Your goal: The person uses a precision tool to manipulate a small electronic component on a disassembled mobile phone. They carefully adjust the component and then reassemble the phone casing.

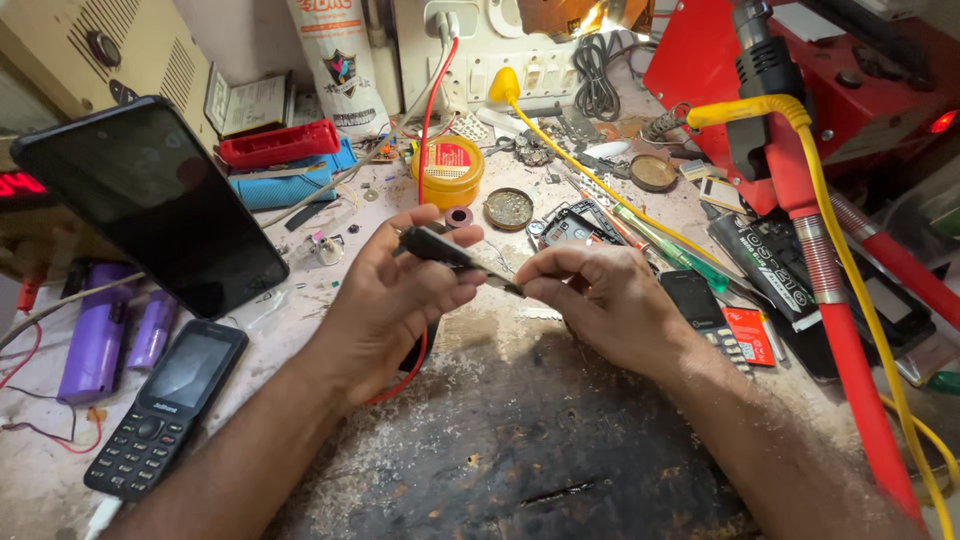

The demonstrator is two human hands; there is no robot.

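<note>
While a round yellow tin (447,168) sits closed behind, left hand (395,300) and right hand (600,300) pinch slim black-handled metal tweezers (455,256).

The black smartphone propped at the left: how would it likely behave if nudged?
The black smartphone stands tilted on its edge, so it could probably tip or slide. Its glossy face looks slippery and likely fragile. It appears stiff, a flat slab.

A worn, scuffed workbench (560,440) carries the clutter. At near left lies a black keypad phone (165,405), with two purple cylinders (110,335) beside it. Farther back sit a yellow round tin (447,170) and a red case (280,143). A green-handled screwdriver (672,250) lies at right.
</note>
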